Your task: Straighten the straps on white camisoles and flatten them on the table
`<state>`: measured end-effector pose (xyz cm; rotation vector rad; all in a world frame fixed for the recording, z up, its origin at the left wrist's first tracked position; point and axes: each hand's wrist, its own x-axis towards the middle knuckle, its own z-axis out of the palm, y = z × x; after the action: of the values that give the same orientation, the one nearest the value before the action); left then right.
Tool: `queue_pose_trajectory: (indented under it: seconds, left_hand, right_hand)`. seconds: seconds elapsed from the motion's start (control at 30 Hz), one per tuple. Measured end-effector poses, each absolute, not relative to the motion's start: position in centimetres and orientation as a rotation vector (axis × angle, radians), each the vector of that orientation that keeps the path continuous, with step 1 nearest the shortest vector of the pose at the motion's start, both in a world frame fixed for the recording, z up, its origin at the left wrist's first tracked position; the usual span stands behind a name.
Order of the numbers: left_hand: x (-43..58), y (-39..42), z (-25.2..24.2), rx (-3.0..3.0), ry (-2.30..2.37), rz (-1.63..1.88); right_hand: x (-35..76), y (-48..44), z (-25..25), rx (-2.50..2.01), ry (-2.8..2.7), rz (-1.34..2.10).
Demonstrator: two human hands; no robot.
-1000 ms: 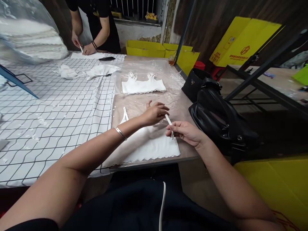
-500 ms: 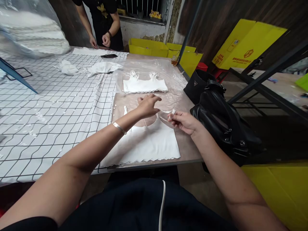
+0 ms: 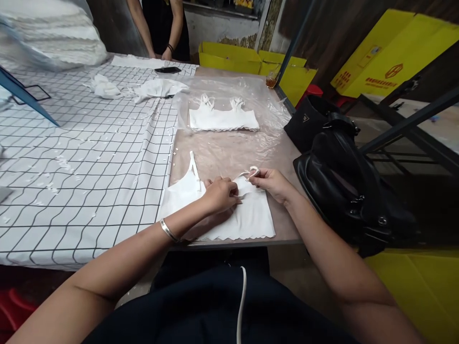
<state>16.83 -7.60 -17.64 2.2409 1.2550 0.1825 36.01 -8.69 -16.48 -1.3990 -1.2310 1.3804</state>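
Observation:
A white camisole [image 3: 236, 220] with a scalloped hem lies flat at the table's front edge. My left hand [image 3: 220, 195] rests on its upper middle, fingers curled and closed on the fabric near the neckline; the fingertips are partly hidden. Between the thumb and fingers of my right hand [image 3: 270, 184] is the camisole's right shoulder strap [image 3: 254, 171], gathered in a small loop. The left shoulder strap [image 3: 193, 165] lies loose on the table, pointing away from me. Farther back, a folded stack of white camisoles [image 3: 224, 119] with bunched straps sits on clear plastic sheeting [image 3: 265, 114].
Black bags [image 3: 333, 177] stand along the right edge. A checked cloth [image 3: 107, 181] with white scraps covers the left side. Beyond are a phone [image 3: 168, 69], a glass of brown liquid [image 3: 271, 82], yellow boxes [image 3: 229, 58] and a person's arms [image 3: 175, 28]. Bagged white fabric [image 3: 60, 36] is piled far left.
My left hand has come down and nearer, from above the neckline onto the camisole, its fingers closing. My right hand keeps the strap. The person opposite has lowered their hands to the table.

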Motion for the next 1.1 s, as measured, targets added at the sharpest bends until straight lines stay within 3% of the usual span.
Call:
queue_pose_trajectory:
  seconds: [0.3,0.63,0.9,1.03,1.1]
  left_hand:
    - [16.6,-8.1,-17.6,2.052,1.204,0.33]
    - [16.7,-8.2,-17.4,2.045,1.214,0.314]
    - [17.1,-8.2,-17.6,2.133,1.219,0.26]
    - [16.5,-10.5,-18.2,2.498,1.306,0.405]
    - [15.8,-12.4,-19.0,2.737,1.095,0.493]
  right_hand:
    - [35.6,-9.6,-16.9,-1.446,-1.69,1.278]
    - [35.6,-9.9,-16.8,-1.445,-1.756,1.29]
    - [34.3,-9.8,-17.6,-1.457,-1.604,1.258]
    - [33.8,-9.9,-17.1,-1.46,-1.324,1.368]
    - [33.9,-9.3,-16.5,-1.458,-1.157,1.452]
